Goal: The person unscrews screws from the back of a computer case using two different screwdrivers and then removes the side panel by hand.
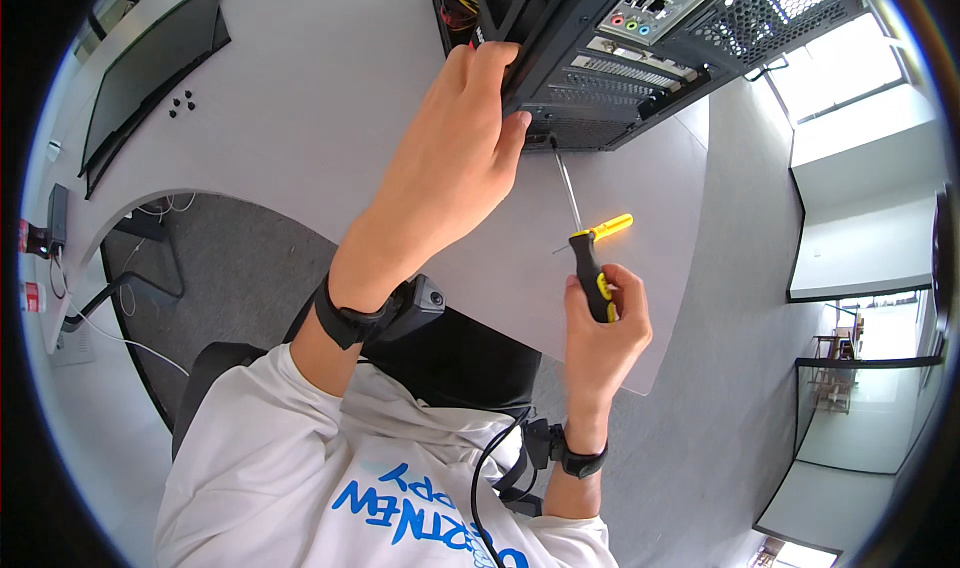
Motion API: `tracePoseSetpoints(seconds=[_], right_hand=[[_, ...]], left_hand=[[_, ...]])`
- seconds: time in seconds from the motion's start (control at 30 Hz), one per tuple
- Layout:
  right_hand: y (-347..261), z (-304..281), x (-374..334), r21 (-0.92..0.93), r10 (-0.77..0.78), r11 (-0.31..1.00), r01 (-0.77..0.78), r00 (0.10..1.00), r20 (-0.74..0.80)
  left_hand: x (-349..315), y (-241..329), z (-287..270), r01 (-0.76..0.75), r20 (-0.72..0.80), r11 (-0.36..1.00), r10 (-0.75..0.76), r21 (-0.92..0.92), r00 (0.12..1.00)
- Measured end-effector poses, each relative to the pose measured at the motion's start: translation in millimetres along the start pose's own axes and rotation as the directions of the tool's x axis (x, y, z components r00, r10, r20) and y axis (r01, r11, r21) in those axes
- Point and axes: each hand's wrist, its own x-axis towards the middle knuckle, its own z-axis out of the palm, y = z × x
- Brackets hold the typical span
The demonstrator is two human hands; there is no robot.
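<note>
A black computer case [590, 93] lies at the top of the view, its back panel with ports and mesh vents turned toward me. My left hand [450, 148] grips the near edge of the case, thumb on the back panel side and fingers over the other side. My right hand [612, 333] is closed around the black and yellow handle of a screwdriver [588, 268]. The shaft points up to the lower part of the back panel, where its tip meets the case near a corner. Just beyond the handle lies a small yellow-handled screwdriver [612, 227], partly behind the held one.
Several small black screws [182, 104] lie on the grey table [300, 88] to the left. Behind them stands a dark monitor [150, 78]. The table's curved cutout borders the floor [240, 258] at left. A black box with cables [58, 218] sits at the far left edge.
</note>
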Motion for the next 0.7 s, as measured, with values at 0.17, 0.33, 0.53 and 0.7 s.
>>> tracePoseSetpoints(seconds=[0.17, 0.33, 0.53, 0.7], right_hand=[[8, -1, 0, -0.05, -0.095, 0.994, 0.093, 0.994, -0.053], [18, 6, -6, -0.205, -0.351, 0.922, 0.33, 0.933, -0.08], [19, 7, -1, -0.259, -0.457, 0.858, 0.444, 0.889, 0.011], [21, 4, 6, -0.081, -0.368, 0.925, 0.371, 0.929, 0.047]], left_hand=[[-1, 3, -1, 0.04, 0.003, 0.997, -0.04, 0.073, 0.999], [0, -1, 1, 0.018, -0.015, 0.999, -0.018, 0.036, 1.0], [14, 0, 2, 0.01, -0.045, 0.996, -0.006, 0.085, 0.999], [18, -2, 2, 0.019, -0.02, 0.995, -0.017, 0.093, 1.0]])
